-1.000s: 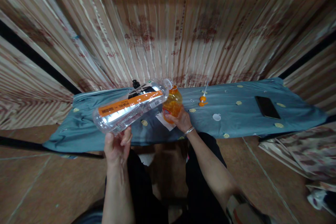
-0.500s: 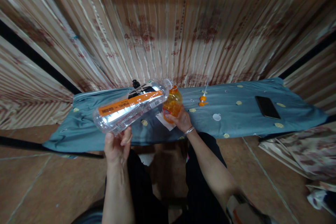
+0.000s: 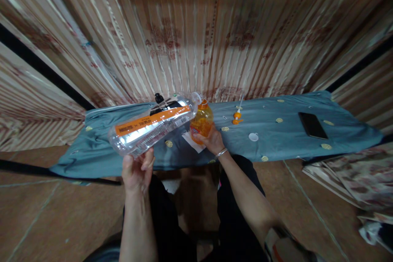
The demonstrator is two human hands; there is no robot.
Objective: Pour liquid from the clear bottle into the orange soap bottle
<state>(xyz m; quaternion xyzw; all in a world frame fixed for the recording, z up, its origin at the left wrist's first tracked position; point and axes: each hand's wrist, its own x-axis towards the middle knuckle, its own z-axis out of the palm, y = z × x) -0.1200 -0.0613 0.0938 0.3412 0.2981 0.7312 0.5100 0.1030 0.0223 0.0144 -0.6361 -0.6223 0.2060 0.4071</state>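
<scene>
My left hand (image 3: pixel 138 170) grips a large clear plastic bottle (image 3: pixel 153 125) from below, near its base. The bottle has an orange and silver label and lies tilted, its uncapped mouth pointing right. That mouth is at the open neck of a smaller orange bottle (image 3: pixel 202 118); whether the two touch, I cannot tell. Around the orange bottle's lower right side my right hand (image 3: pixel 213 139) is closed, with a bracelet at the wrist. Under it is a white paper tissue (image 3: pixel 193 142). An orange pump top (image 3: pixel 236 117) with a thin tube lies to the right.
A teal patterned cloth (image 3: pixel 276 147) covers the narrow table. A white round cap (image 3: pixel 253 136) and a black phone (image 3: pixel 313 125) lie on its right part. Behind the large bottle stands a black pump head (image 3: pixel 158 98). A striped curtain (image 3: pixel 190 28) hangs along the back.
</scene>
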